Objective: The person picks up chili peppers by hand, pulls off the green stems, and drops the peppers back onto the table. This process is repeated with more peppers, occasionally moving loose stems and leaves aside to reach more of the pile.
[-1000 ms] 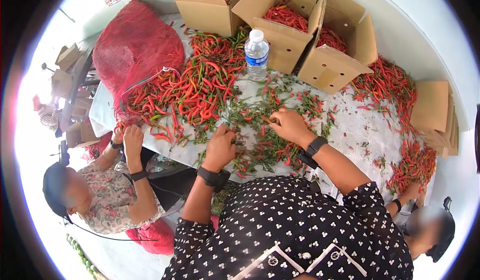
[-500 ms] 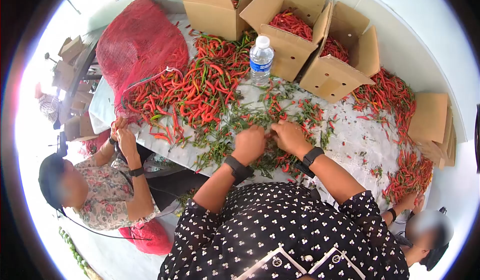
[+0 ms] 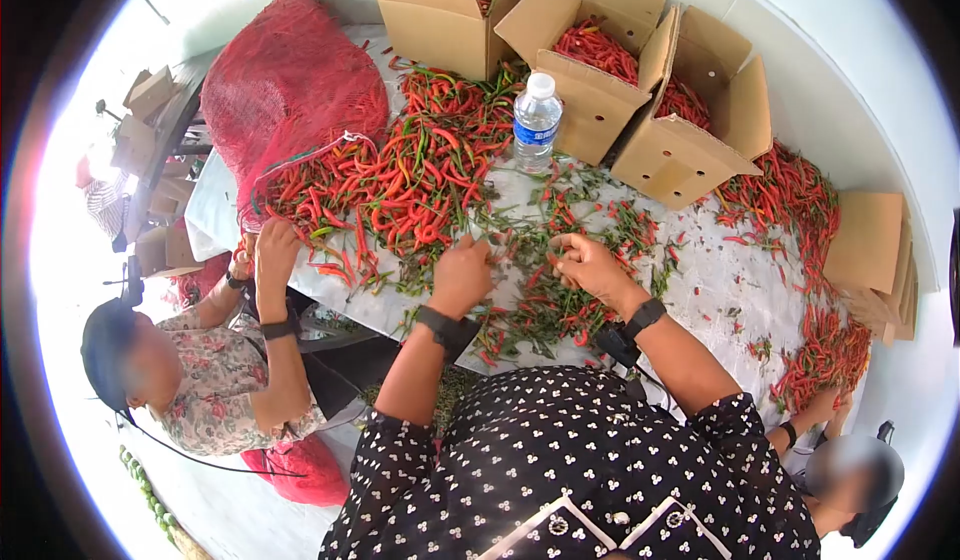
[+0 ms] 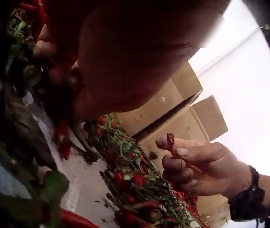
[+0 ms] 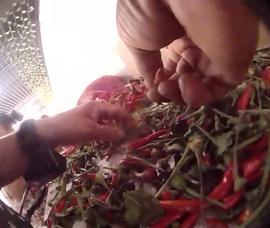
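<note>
My right hand (image 3: 597, 272) is held over the pile of loose chilies and green stems (image 3: 545, 310). In the left wrist view its thumb and curled fingers pinch a small red chili (image 4: 171, 142). To its left, my left hand (image 3: 463, 278) reaches low over the same pile, apart from the right. Its fingers are dark in the left wrist view and blurred in the right wrist view, so I cannot tell whether they hold anything. Red chilies (image 5: 182, 205) with green stems and leaves lie thickly beneath both hands.
A water bottle (image 3: 537, 125) stands beyond the hands, before cardboard boxes (image 3: 590, 110) holding red chilies. A red mesh sack (image 3: 285, 90) lies at back left beside a heap of chilies (image 3: 420, 175). One person (image 3: 215, 380) sits at left, another (image 3: 845, 480) at right.
Half a second ago my hands met over the pile; now they are apart, the left having moved left and the right slightly to the right. The head view has shifted a little.
</note>
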Available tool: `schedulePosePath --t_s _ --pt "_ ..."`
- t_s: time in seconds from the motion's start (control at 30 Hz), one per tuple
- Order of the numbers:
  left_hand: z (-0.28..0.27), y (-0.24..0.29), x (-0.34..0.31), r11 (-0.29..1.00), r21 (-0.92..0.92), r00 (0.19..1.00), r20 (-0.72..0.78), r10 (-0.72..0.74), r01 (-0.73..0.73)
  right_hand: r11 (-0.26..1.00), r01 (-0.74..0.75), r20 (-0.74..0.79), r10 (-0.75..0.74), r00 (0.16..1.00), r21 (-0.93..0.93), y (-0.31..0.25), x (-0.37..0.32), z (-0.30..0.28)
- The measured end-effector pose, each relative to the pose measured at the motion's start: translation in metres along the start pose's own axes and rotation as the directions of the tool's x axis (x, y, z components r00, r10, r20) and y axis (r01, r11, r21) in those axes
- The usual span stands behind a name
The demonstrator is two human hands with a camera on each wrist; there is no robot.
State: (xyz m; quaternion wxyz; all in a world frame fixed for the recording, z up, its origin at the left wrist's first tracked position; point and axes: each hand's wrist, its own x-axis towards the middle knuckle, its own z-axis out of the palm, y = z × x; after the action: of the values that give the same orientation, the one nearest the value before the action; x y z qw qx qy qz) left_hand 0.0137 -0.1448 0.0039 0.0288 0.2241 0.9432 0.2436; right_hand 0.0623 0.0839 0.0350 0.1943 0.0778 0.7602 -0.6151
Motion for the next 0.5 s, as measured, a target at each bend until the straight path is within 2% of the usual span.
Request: schedulePosePath --t_s 0.07,0.1,0.13,0.17,0.2,0.23,0.27,0.3,0.33,0.4,0.47,0.5 --pt "0.003 -0.020 -0.014 0.988 -0.150 0.999 -0.049 0.023 -0.030 0.957 -0.061 0.090 0.037 0.995 0.282 0.002 -0.002 -0.001" --pt "-0.001 -0.024 -0.021 0.968 -0.245 0.994 -0.102 0.029 -0.053 0.956 -0.067 0.090 0.043 0.995 0.286 0.006 0.000 0.000" --pt "-0.001 -0.026 -0.025 0.968 -0.246 0.995 -0.094 0.026 -0.048 0.993 0.011 0.079 -0.020 0.997 0.115 0.012 0.004 0.001" --pt "-0.003 -0.029 -0.029 0.834 -0.528 0.985 0.033 -0.168 0.160 0.994 0.092 0.080 -0.087 0.993 -0.060 0.018 0.007 0.003" --pt "-0.011 -0.026 -0.032 0.587 -0.727 0.929 0.205 -0.310 0.356 0.994 0.090 0.084 -0.085 0.993 -0.056 0.014 0.006 0.008" --pt "-0.020 -0.022 -0.035 0.338 -0.853 0.903 0.301 -0.305 0.399 0.916 0.207 0.108 -0.181 0.978 -0.342 0.009 0.005 0.015" --pt "-0.024 -0.020 -0.037 0.339 -0.852 0.902 0.299 -0.312 0.399 0.743 0.309 0.160 -0.267 0.950 -0.593 0.005 0.006 0.020" --pt "-0.027 -0.019 -0.038 0.121 -0.906 0.894 0.365 -0.259 0.405 0.627 0.400 0.178 -0.388 0.904 -0.668 0.010 0.010 0.027" --pt "-0.029 -0.017 -0.039 -0.103 -0.909 0.889 0.416 -0.191 0.403 0.625 0.407 0.186 -0.390 0.902 -0.666 0.015 0.011 0.029" --pt "-0.031 -0.011 -0.039 -0.153 -0.902 0.886 0.427 -0.182 0.404 0.494 0.354 0.223 -0.305 0.926 -0.794 0.016 0.012 0.033" --pt "-0.030 -0.004 -0.039 -0.152 -0.924 0.918 0.371 -0.139 0.350 0.488 0.368 0.210 -0.348 0.914 -0.791 0.011 0.008 0.029" --pt "-0.030 -0.004 -0.039 -0.155 -0.924 0.922 0.368 -0.124 0.348 0.645 0.334 0.148 -0.326 0.934 -0.687 0.002 0.005 0.026"
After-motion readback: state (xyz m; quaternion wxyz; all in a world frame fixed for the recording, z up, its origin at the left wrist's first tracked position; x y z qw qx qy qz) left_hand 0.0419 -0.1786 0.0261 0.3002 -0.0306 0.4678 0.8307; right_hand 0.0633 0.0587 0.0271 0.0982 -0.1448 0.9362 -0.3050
